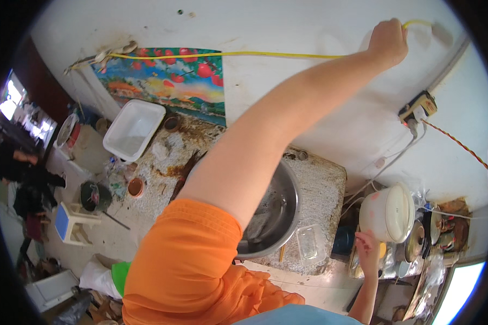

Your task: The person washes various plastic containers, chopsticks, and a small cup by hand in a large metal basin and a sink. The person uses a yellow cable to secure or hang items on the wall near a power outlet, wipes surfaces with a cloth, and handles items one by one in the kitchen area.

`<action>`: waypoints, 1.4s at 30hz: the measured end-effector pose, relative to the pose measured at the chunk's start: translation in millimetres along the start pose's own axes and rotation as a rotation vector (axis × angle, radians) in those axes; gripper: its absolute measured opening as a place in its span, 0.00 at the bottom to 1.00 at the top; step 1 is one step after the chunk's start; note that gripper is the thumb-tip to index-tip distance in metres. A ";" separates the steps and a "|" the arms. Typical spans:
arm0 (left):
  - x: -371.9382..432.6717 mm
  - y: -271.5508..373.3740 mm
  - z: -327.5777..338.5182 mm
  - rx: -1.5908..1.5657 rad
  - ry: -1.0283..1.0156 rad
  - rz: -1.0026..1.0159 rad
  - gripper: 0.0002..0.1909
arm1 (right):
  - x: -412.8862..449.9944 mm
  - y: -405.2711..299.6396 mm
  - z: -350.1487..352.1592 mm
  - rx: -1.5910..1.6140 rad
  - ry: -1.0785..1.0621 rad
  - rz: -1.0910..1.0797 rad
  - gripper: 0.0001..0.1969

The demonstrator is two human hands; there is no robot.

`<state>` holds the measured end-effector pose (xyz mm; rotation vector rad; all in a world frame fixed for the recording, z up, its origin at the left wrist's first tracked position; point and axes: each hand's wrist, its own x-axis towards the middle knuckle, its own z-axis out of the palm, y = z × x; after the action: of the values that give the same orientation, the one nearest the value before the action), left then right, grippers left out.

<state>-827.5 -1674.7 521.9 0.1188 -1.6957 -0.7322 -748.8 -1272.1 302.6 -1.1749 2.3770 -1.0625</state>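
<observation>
My left hand (388,42) is raised high against the wall, its fingers closed around a yellow cord (284,55). Past the fist, the cord runs to a blurred greyish piece (442,34) on the wall. My left arm crosses the view and hides part of a large steel basin (290,211) on the worn tabletop (321,183). Dark water or wet things show inside the basin. Low on the right, my right hand (367,245) is beside a white lidded rice cooker (380,213), fingers loosely bent with nothing seen in them. Whether they touch it is unclear.
A power strip (418,107) with plugs hangs on the wall. On the table are a white tub (134,130), a clay pot (136,187) and a clear plastic box (311,245). A stool (75,225) and bucket (94,196) stand left. A person (20,170) is at far left.
</observation>
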 end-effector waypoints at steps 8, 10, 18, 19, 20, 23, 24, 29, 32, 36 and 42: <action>37.1 20.0 -119.8 -0.233 0.485 -0.292 0.11 | 98.8 -70.6 47.8 -0.036 -0.019 -0.382 0.10; 48.8 -1.2 -148.0 -0.291 0.547 -0.432 0.10 | 128.0 -108.2 73.6 0.034 0.019 -0.415 0.15; 55.3 -23.7 -336.1 -0.959 0.115 -0.332 0.10 | 224.9 -347.4 233.6 0.501 0.022 -0.564 0.41; 57.3 -25.5 -364.7 -0.959 0.117 -0.324 0.10 | 236.2 -373.4 258.0 0.499 0.022 -0.573 0.41; 58.9 -29.1 -395.1 -0.945 0.111 -0.330 0.10 | 248.0 -395.6 284.3 0.518 -0.078 -0.524 0.34; 61.5 -37.7 -491.0 -0.860 0.130 -0.337 0.08 | 287.4 -418.5 350.4 0.463 -0.237 -0.414 0.20; 60.6 -42.8 -530.0 -0.767 0.165 -0.315 0.07 | 300.2 -419.7 373.1 0.397 -0.311 -0.380 0.13; 60.1 -126.9 -737.0 -0.650 0.340 -0.388 0.04 | 327.7 -425.2 443.6 0.049 -0.145 -0.525 0.09; 20.5 -162.4 -852.4 -0.614 0.479 -0.325 0.05 | 331.1 -438.0 458.7 -0.141 -0.053 -0.587 0.09; -48.5 -209.6 -964.1 -0.535 0.571 -0.382 0.05 | 358.5 -426.6 454.1 -0.368 0.083 -0.704 0.09; -139.6 -153.8 -954.3 -0.293 0.669 -0.650 0.11 | 366.4 -461.2 446.7 -0.216 0.031 -0.541 0.11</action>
<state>34.6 -2116.1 396.0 0.6544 -0.8828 -1.2446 -479.4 -1958.7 352.2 -1.9674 2.2937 -0.9829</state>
